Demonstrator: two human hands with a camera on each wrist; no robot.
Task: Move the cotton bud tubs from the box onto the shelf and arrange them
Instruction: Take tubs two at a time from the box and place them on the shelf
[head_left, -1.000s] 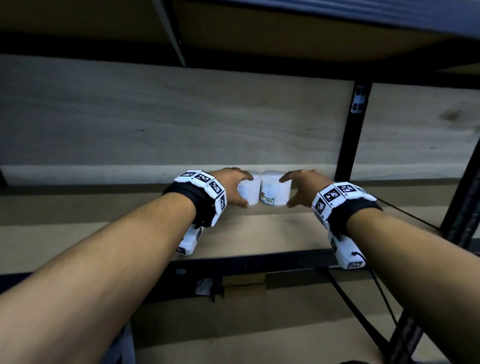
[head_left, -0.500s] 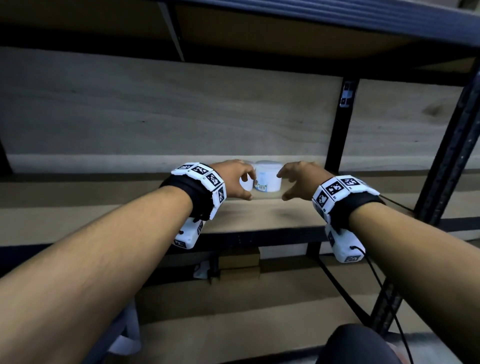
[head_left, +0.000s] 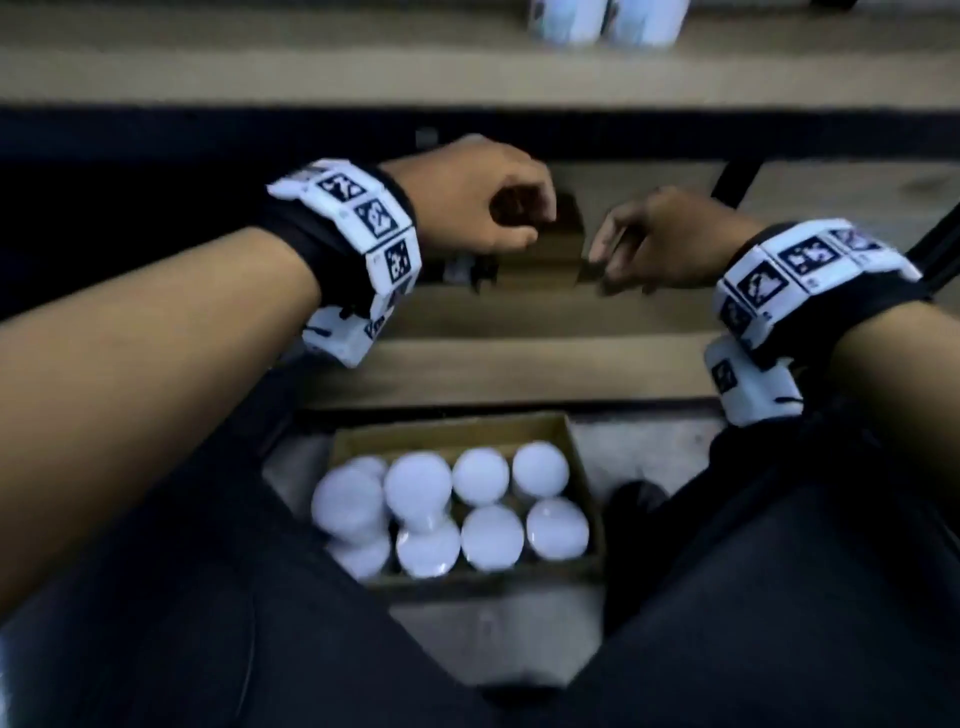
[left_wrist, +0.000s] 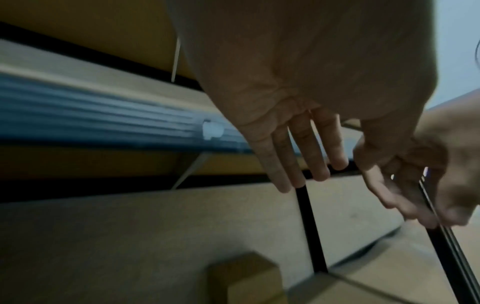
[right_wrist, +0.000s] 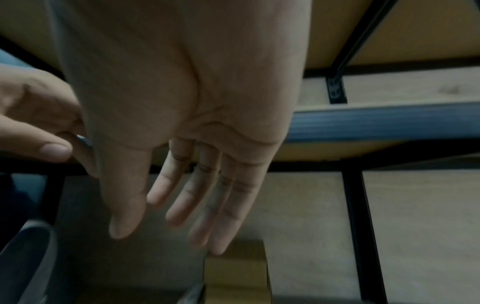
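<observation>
Below the shelf (head_left: 467, 78), our left hand (head_left: 478, 197) and right hand (head_left: 670, 244) hung loose-fingered, empty; next we judged reaching tubs (head_left: 457, 514) at six o'clock.

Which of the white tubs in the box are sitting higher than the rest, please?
The two at the left end of the box: the tub and its neighbour ride on top of other tubs, while the rest sit level in rows.

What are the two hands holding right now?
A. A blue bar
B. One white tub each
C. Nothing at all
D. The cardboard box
C: the left hand and right hand hang free with loose fingers, while the white tubs sit in the box below.
</observation>
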